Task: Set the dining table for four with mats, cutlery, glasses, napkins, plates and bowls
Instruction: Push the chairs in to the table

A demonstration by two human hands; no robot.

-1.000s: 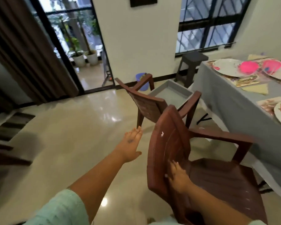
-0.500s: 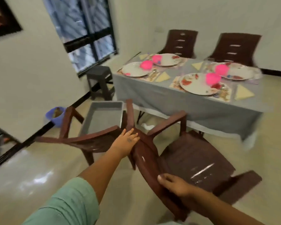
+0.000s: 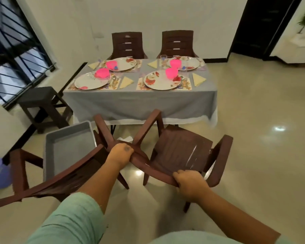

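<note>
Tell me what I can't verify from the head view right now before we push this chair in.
- Cutlery: too small and blurred to count.
- Glasses: only one tall glass is plain; others are lost among the plates.
- Left hand grip: fingertips hidden behind the chair back.
- Gray tray contents: near part hidden by the second chair's arm.

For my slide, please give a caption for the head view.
Both hands, left hand and right hand, grip a brown chair before the set table.
</note>
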